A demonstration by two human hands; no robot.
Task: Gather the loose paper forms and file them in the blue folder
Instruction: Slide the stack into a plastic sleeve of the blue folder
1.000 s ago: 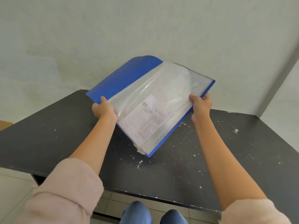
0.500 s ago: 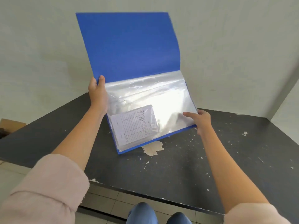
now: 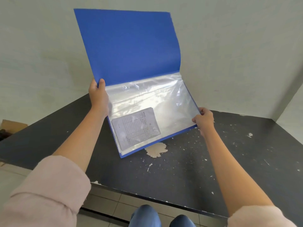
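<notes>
The blue folder [image 3: 127, 46] is open and held above the dark table, its cover standing upright toward the wall. Clear plastic sleeves [image 3: 152, 99] lie on its lower half. A printed paper form [image 3: 136, 126] sits inside a sleeve near the lower left corner. My left hand [image 3: 98, 97] grips the folder's left edge at the spine. The far right corner of the sleeves and back cover is pinched by my right hand [image 3: 204, 119]. The folder's lower corner hangs just over the table; I cannot tell if it touches.
The dark table [image 3: 196, 169] is worn, with white chips and a pale bare patch [image 3: 156, 149] just below the folder. A wall rises right behind the folder. A cardboard box [image 3: 11, 126] shows at the far left. Tiled floor and my knees are below the table's front edge.
The folder swung from a tilted, half-open pose to fully open with its cover upright. My right hand slid from the sleeve surface to the folder's right corner.
</notes>
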